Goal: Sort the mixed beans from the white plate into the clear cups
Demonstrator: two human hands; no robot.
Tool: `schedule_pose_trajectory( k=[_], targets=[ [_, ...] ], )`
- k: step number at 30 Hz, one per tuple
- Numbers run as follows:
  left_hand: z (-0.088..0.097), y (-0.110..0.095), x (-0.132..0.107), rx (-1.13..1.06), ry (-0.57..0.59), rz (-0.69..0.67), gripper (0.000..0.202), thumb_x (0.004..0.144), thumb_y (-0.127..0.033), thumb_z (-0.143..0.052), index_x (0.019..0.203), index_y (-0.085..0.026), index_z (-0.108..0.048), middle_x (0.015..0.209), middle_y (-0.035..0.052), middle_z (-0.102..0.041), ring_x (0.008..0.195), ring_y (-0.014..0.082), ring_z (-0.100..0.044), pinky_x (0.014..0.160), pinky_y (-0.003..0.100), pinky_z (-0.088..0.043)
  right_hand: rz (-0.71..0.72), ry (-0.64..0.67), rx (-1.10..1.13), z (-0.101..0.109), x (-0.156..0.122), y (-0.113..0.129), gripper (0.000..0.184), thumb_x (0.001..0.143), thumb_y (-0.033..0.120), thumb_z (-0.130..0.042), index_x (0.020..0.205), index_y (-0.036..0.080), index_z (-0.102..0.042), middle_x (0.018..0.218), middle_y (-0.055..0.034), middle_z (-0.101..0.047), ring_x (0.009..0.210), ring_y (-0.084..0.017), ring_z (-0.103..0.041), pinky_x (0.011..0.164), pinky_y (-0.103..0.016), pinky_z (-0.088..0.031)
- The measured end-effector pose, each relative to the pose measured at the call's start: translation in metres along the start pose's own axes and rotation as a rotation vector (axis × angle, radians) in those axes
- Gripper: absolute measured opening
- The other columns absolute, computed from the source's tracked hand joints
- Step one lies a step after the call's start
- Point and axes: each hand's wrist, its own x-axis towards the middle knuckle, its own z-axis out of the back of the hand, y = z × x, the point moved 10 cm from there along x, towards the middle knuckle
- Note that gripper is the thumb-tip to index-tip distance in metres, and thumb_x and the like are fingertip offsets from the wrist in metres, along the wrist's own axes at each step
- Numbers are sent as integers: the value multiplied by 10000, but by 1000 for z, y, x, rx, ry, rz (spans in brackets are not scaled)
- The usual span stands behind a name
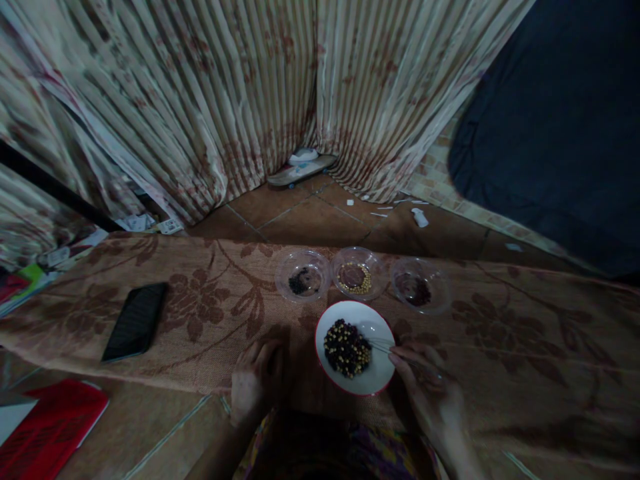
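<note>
A white bowl (385, 373) with a red rim stands near the table's front edge. Mixed dark and yellow beans (347, 348) are heaped in its left half. My right hand (425, 380) is closed on thin metal tweezers (381, 344), whose tips reach into the bowl at the beans' right side. My left hand (257, 373) rests on the cloth left of the bowl, fingers curled, with nothing visible in them. Behind the bowl are three clear plastic bowls: one with small dark beans (299, 283), one with yellow beans (361, 285), one with dark red beans (420, 291).
A brown flowered cloth (210, 360) covers the narrow table. A black phone (136, 321) lies at its left. Beyond are striped curtains (250, 87), a skateboard (300, 172) and white scraps (420, 217) on the tiled floor. A red bag (60, 427) lies lower left.
</note>
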Motion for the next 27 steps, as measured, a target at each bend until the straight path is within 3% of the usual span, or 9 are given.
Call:
schedule_pose_trajectory(
  k=[8, 12, 15, 20, 23, 27],
  targets=[
    [3, -4, 4, -5, 12, 19, 231, 991, -284, -466, 971, -233, -691, 923, 51, -731, 781, 184, -678, 744, 310, -534, -15, -55, 8, 13, 4, 11, 310, 786, 527, -726, 817, 227, -791, 1003, -92, -701, 958, -251, -667, 761, -353, -557],
    [4, -3, 2, -15, 11, 42, 210, 980, -274, -484, 967, -226, -689, 891, 52, -726, 785, 190, -681, 733, 314, -538, 120, -90, 32, 13, 17, 45, 253, 800, 462, -736, 837, 218, -792, 993, -94, -727, 961, -256, -671, 792, -375, -558],
    [2, -1, 0, -26, 15, 54, 188, 967, -263, -503, 961, -229, -687, 889, 49, -721, 782, 192, -680, 716, 317, -539, 258, -76, 57, -4, 33, 85, 215, 829, 421, -716, 842, 221, -793, 944, -83, -737, 965, -245, -672, 813, -378, -563],
    [2, -1, 0, -55, 20, 62, 186, 960, -242, -494, 951, -227, -679, 891, 53, -722, 787, 193, -683, 717, 319, -545, 344, 35, 101, -51, 59, 133, 248, 870, 438, -652, 875, 234, -792, 988, -79, -725, 993, -225, -671, 829, -364, -566],
    [5, -2, 0, -63, 3, 66, 189, 964, -243, -488, 952, -228, -677, 890, 54, -723, 782, 191, -678, 734, 329, -543, 345, -8, 95, -53, 61, 134, 244, 855, 438, -672, 879, 226, -791, 1037, -84, -709, 955, -211, -682, 790, -331, -564],
    [4, -3, 0, -70, 2, 52, 191, 965, -246, -494, 956, -227, -684, 881, 56, -724, 779, 189, -678, 732, 326, -540, 286, -97, 67, -24, 49, 110, 242, 844, 432, -695, 877, 208, -782, 1017, -92, -727, 979, -229, -676, 818, -344, -554]
  ],
)
